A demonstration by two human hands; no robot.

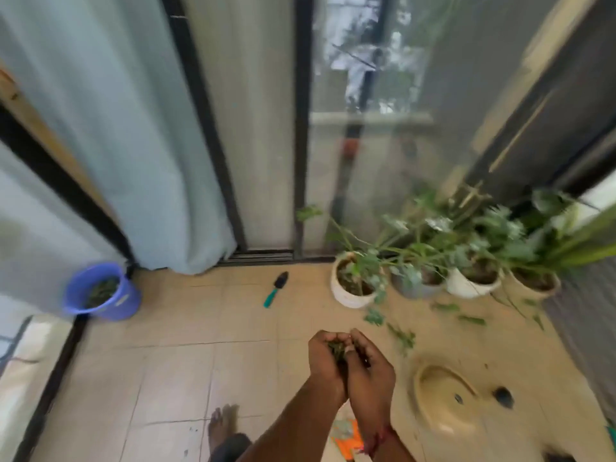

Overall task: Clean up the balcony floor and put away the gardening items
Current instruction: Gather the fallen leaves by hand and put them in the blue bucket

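With the fingers (pixel 319 340) of the left hand (pixel 325 361) and the right hand (pixel 370 373) curled in and pressed side by side round a small bunch of green leaf scraps (pixel 336 351), hold that cup tight to stop any spill. Seems to be the carrying step, with the dumping not yet done.

Walk slowly over the pale beige tiled floor (pixel 186 371), looking down before each step. Stay clear of the row of leafy green plants in white round pots (pixel 353 288) at the far right, to avoid knocking a stem. Head for the blue plastic bucket (pixel 100 291) at the far left, well apart from the hands and already holding green scraps; probably the right place for this bunch. Bring both hands low over the rim before letting go, then spread the fingers wide and shake gently. Step round the beige round pot (pixel 446 398) lying on the tiles just to the right of the hands. Leave the small garden trowel with the green handle and black blade (pixel 276 289) on the tiles for now; likely best put away later with free hands. Come back last for the loose green leaf bits (pixel 403 338) scattered on the tiles between the white pots and the hands, and pinch up the tiny ones too.
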